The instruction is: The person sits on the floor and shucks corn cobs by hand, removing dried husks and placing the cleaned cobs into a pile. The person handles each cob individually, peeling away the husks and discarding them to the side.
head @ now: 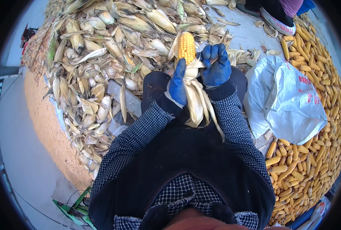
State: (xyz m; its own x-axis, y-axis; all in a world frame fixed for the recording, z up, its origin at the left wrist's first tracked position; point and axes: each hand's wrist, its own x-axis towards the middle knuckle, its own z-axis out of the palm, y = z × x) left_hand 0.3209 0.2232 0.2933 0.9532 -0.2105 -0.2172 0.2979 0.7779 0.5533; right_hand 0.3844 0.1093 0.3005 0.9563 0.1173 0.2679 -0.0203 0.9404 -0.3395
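My left hand (178, 84), in a blue-coated glove, grips the base of an ear of corn. The yellow cob (187, 47) stands bare at its upper end, tip pointing away from me. Pale dry husk (195, 106) is peeled back and hangs below the hand over my lap. Just right of the cob, my right hand (216, 66), gloved likewise, has its fingers curled in, with the edge of the peeled husk at its thumb side. A thin brownish bit shows between those fingers; what it is cannot be made out.
Unhusked corn ears and loose husks (101, 57) are heaped ahead and left. Husked yellow cobs (311, 166) are piled on the right, beside a silvery plastic sack (285, 100) with red print. Orange kernels (49, 129) spread at far left. Another person's shoe (278, 23) is at upper right.
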